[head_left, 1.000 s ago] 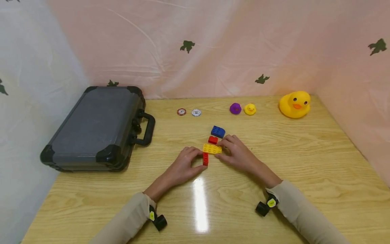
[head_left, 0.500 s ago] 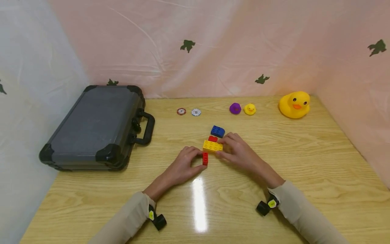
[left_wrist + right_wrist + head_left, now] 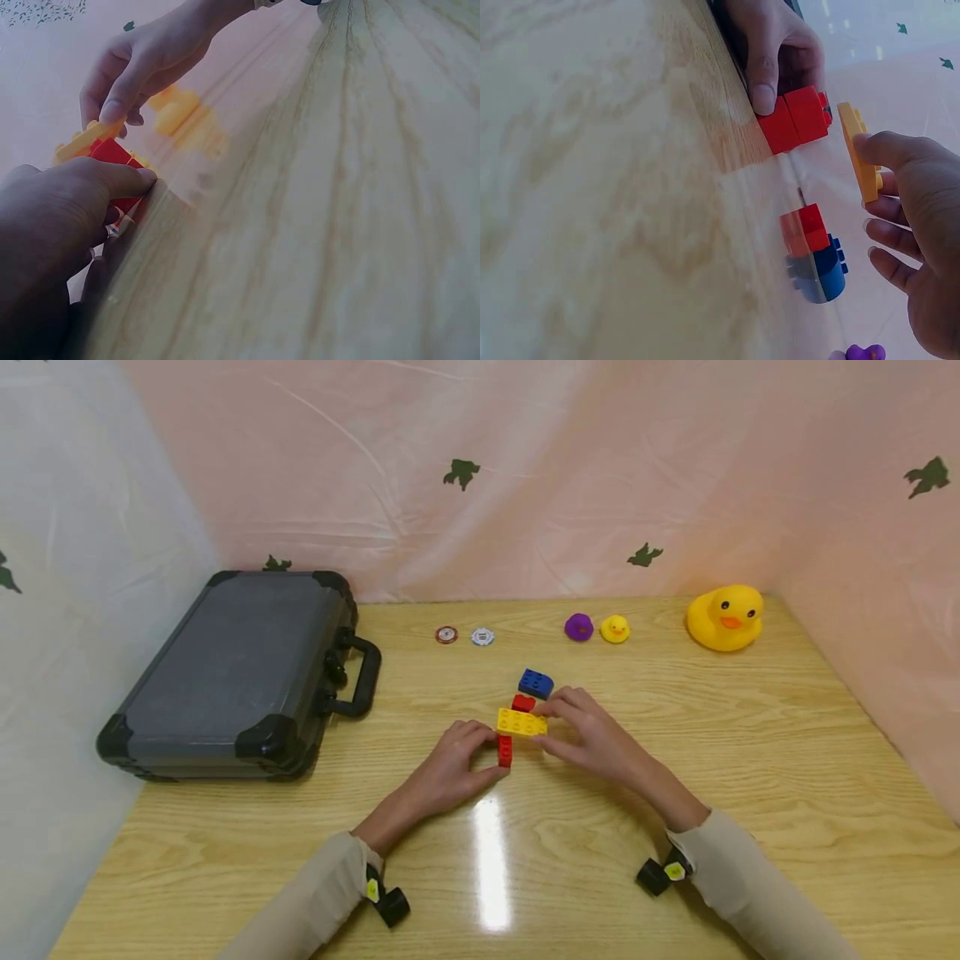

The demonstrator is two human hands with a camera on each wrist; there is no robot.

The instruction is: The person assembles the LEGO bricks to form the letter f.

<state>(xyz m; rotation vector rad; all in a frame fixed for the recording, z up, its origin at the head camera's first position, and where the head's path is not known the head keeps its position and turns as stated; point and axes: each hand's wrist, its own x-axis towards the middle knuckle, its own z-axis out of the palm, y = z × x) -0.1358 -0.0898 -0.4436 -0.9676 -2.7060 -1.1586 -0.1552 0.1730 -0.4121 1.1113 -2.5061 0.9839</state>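
Wooden worktop (image 3: 420, 893), left to right.
- Grey hard-shell briefcase (image 3: 225, 668), black corners and handle: lying flat at the left edge, towards the far left corner.
- Red-and-white round chip (image 3: 447, 635): near the far edge.
- Left hand (image 3: 459, 768): grip pinching a red stack of two studded plastic bricks (image 3: 505, 753), mid-worktop.
- White-and-blue round chip (image 3: 483, 637): beside the first chip.
- Yellow eight-stud plastic brick (image 3: 516, 722), thin: raised, just above the red stack and apart from it.
- Small red plastic brick (image 3: 522, 702): just behind the yellow one.
- Blue studded plastic brick (image 3: 535, 682), one end rounded: behind the small red one.
- Purple toy duck (image 3: 579, 627): near the far edge.
- Right hand (image 3: 588, 735): grip grasping the yellow brick's right end between thumb and fingers.
- Small yellow toy duck (image 3: 615, 628): beside the purple duck.
- Large yellow toy duck (image 3: 723, 620): near the far right corner.
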